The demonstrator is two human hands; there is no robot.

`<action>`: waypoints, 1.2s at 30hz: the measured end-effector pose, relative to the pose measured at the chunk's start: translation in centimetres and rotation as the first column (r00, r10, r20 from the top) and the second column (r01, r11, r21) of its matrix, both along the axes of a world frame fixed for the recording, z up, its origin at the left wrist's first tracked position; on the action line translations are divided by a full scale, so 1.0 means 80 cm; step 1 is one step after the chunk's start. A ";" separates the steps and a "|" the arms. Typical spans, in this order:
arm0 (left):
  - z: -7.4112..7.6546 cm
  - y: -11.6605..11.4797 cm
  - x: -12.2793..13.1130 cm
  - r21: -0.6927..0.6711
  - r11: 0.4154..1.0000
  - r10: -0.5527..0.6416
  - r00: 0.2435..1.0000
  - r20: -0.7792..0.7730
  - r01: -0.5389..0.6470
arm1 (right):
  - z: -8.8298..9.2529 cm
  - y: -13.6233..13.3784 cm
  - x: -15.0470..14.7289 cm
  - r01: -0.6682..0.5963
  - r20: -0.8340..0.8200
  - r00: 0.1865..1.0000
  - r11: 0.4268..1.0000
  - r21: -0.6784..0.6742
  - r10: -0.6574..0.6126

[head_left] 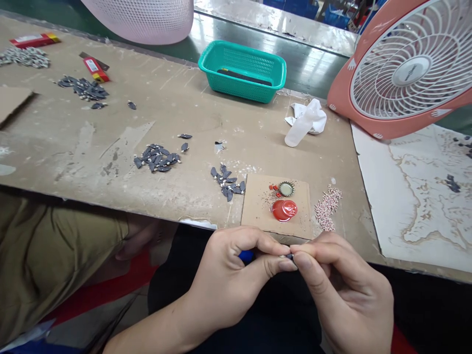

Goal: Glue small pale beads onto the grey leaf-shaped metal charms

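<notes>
A long, scuffed tan counter (73,137) fills most of the view, and its near edge runs just beyond the hands. At the right, a coral-pink plastic desk fan with a white grille (409,69) is stood beside a pale sheet printed with brown outlines (416,196). A teal plastic mesh basket (241,71) is placed toward the far edge, with open counter left in front of it. A square of brown cardboard (258,206) is set at the near edge, and a round red plastic cap (283,210) and a gold-rimmed metal bottle cap (286,189) are laid on it. A heap of tiny pink beads (327,209) is banked beside it. Piles of dark seed-shaped pieces (157,158) are spread to the left, with bare gaps between them.

The left hand (228,280) and right hand (342,290) are held just off the near edge, over dark clothing. A small dark piece (289,256) is clenched between both grips, mostly hidden by the fingertips. A blue object (246,255) is partly hidden behind the left hand.
</notes>
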State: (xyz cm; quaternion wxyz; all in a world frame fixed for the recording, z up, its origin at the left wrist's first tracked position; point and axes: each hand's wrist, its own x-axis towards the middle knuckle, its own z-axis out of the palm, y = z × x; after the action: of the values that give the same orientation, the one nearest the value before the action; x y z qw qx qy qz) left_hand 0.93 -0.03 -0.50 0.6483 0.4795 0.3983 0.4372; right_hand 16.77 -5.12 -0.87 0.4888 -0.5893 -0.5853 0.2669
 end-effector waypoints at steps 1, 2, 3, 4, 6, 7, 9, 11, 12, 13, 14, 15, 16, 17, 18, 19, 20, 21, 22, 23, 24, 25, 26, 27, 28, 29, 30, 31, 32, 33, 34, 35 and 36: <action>0.000 -0.001 0.000 0.012 1.000 0.004 1.000 -0.014 -0.003 | -0.001 -0.001 0.001 -0.008 0.003 1.000 1.000 0.008 0.008; 0.000 -0.002 0.000 0.016 1.000 0.007 1.000 -0.023 -0.007 | -0.002 -0.001 0.002 -0.018 0.008 1.000 1.000 0.016 0.018; -0.001 -0.002 0.000 0.009 1.000 0.007 1.000 -0.024 -0.007 | -0.003 -0.001 0.003 -0.029 0.012 1.000 0.999 0.021 0.029; -0.002 -0.003 0.000 -0.009 1.000 0.002 1.000 -0.017 -0.002 | -0.004 -0.002 0.005 -0.041 0.012 0.999 0.999 0.023 0.041; -0.003 -0.003 0.001 -0.079 0.997 -0.024 1.000 0.020 0.026 | -0.006 -0.003 0.008 -0.053 -0.003 0.999 0.998 0.016 0.054; -0.004 -0.003 0.001 -0.127 0.991 -0.043 0.998 0.045 0.048 | -0.007 -0.003 0.009 -0.047 -0.018 0.999 0.999 0.011 0.048; -0.006 -0.001 0.001 -0.212 0.973 -0.074 0.993 0.093 0.092 | -0.010 -0.004 0.011 -0.028 -0.059 0.998 1.000 0.001 0.028; -0.007 0.000 0.002 -0.253 0.961 -0.085 0.991 0.106 0.110 | -0.012 -0.005 0.011 -0.017 -0.100 0.995 1.000 -0.009 0.016; -0.007 0.000 0.001 -0.254 0.961 -0.083 0.992 0.099 0.106 | -0.013 -0.005 0.011 -0.019 -0.113 0.993 1.000 -0.014 0.017; -0.007 0.000 0.001 -0.240 0.966 -0.076 0.993 0.088 0.095 | -0.014 -0.005 0.011 -0.020 -0.118 0.993 1.000 -0.017 0.018; -0.006 0.000 0.000 -0.212 0.974 -0.070 0.995 0.072 0.084 | -0.013 -0.005 0.012 -0.018 -0.115 0.993 1.000 -0.017 0.016; -0.006 0.000 0.000 -0.171 0.983 -0.062 0.997 0.052 0.070 | -0.013 -0.004 0.013 -0.011 -0.107 0.994 1.000 -0.018 0.009; -0.006 -0.001 -0.001 -0.122 0.991 -0.055 0.998 0.027 0.058 | -0.011 -0.004 0.014 -0.003 -0.096 0.995 1.000 -0.016 0.001; -0.006 -0.001 -0.002 -0.069 0.996 -0.048 0.999 0.001 0.048 | -0.010 -0.003 0.016 0.004 -0.082 0.997 1.000 -0.010 -0.004; -0.006 -0.001 -0.002 -0.019 0.999 -0.043 0.999 -0.025 0.043 | -0.008 -0.001 0.017 0.000 -0.067 0.998 1.000 -0.006 0.000; -0.005 -0.001 -0.003 0.024 0.999 -0.040 0.998 -0.048 0.041 | -0.006 0.000 0.019 -0.014 -0.050 0.999 1.000 0.001 0.014; -0.005 -0.001 -0.003 0.059 0.997 -0.038 0.997 -0.067 0.042 | -0.004 0.002 0.021 -0.038 -0.034 0.999 0.999 0.005 0.038; -0.005 -0.001 -0.004 0.087 0.995 -0.037 0.996 -0.079 0.044 | -0.002 0.003 0.023 -0.067 -0.017 0.998 0.998 0.009 0.067; -0.005 -0.001 -0.004 0.107 0.993 -0.037 0.995 -0.088 0.047 | -0.001 0.005 0.024 -0.097 -0.002 0.995 0.995 0.011 0.097; -0.004 -0.001 -0.004 0.119 0.992 -0.036 0.995 -0.097 0.048 | 0.000 0.006 0.025 -0.124 0.011 0.992 0.992 0.011 0.124; -0.004 -0.001 -0.004 0.120 0.992 -0.037 0.994 -0.104 0.049 | 0.001 0.007 0.026 -0.143 0.021 0.990 0.990 0.007 0.142; -0.005 -0.001 -0.004 0.111 0.993 -0.039 0.994 -0.106 0.051 | 0.002 0.008 0.026 -0.156 0.029 0.987 0.988 -0.001 0.156; -0.005 -0.002 -0.004 0.092 0.994 -0.044 0.994 -0.103 0.053 | 0.003 0.009 0.026 -0.163 0.033 0.986 0.986 -0.016 0.164; -0.006 -0.003 -0.003 0.066 0.996 -0.050 0.994 -0.095 0.056 | 0.003 0.009 0.025 -0.166 0.033 0.985 0.986 -0.032 0.167; -0.006 -0.003 -0.003 0.037 0.998 -0.056 0.995 -0.083 0.059 | 0.004 0.009 0.024 -0.166 0.030 0.985 0.985 -0.050 0.167; -0.007 -0.004 -0.002 0.012 0.998 -0.059 0.996 -0.069 0.060 | 0.005 0.009 0.023 -0.163 0.027 0.986 0.985 -0.064 0.165; -0.008 -0.005 -0.001 -0.008 0.998 -0.060 0.997 -0.058 0.059 | 0.005 0.009 0.021 -0.157 0.024 0.987 0.985 -0.078 0.159; -0.010 -0.006 0.000 -0.021 0.998 -0.056 0.997 -0.047 0.055 | 0.005 0.009 0.019 -0.149 0.024 0.988 0.985 -0.086 0.152; -0.011 -0.007 0.002 -0.027 0.998 -0.050 0.998 -0.039 0.049 | 0.005 0.009 0.017 -0.137 0.026 0.990 0.987 -0.089 0.140; -0.012 -0.007 0.003 -0.031 0.999 -0.040 0.999 -0.034 0.039 | 0.004 0.009 0.015 -0.128 0.029 0.991 0.988 -0.088 0.131; -0.014 -0.008 0.004 -0.036 0.999 -0.029 0.999 -0.032 0.027 | 0.004 0.009 0.013 -0.118 0.033 0.992 0.989 -0.084 0.121; -0.015 -0.008 0.005 -0.049 0.999 -0.018 0.999 -0.034 0.016 | 0.003 0.009 0.012 -0.110 0.039 0.993 0.991 -0.077 0.113; -0.015 -0.007 0.006 -0.075 0.997 -0.009 0.999 -0.036 0.006 | 0.002 0.009 0.012 -0.100 0.046 0.993 0.992 -0.078 0.104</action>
State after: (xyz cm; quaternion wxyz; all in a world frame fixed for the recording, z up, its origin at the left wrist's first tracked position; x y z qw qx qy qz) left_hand 1.38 -0.62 -1.73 0.6599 0.4645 0.4243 0.4107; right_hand 17.71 -4.42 -0.69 0.4372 -0.5830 -0.6162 0.2987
